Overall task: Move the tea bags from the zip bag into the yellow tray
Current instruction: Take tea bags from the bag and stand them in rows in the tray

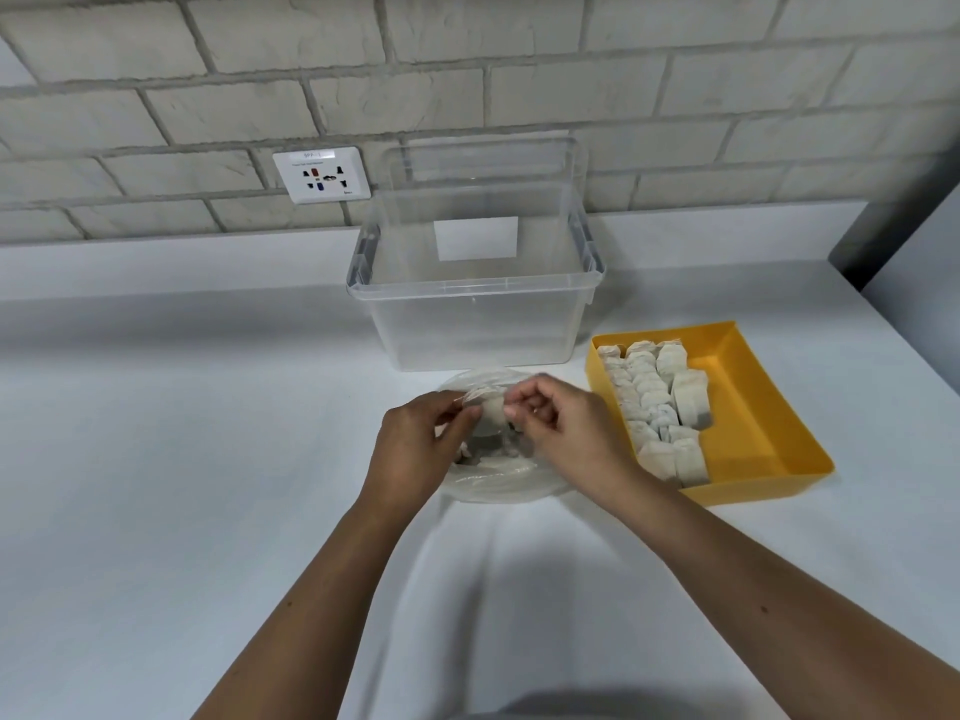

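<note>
A clear zip bag (pixel 498 480) lies crumpled on the white counter in front of me. My left hand (pixel 415 449) grips the bag's left side near its mouth. My right hand (pixel 561 433) pinches a pale tea bag (pixel 493 410) at the bag's opening, between both hands. More tea bags show dimly inside the plastic. To the right stands the yellow tray (pixel 748 407), with several tea bags (pixel 654 402) lined up in rows along its left half; its right half is bare.
A large clear plastic bin (pixel 475 309) stands behind the zip bag, against the grey brick wall. A white wall socket (pixel 322 175) sits to its left. The counter's right edge runs just past the tray.
</note>
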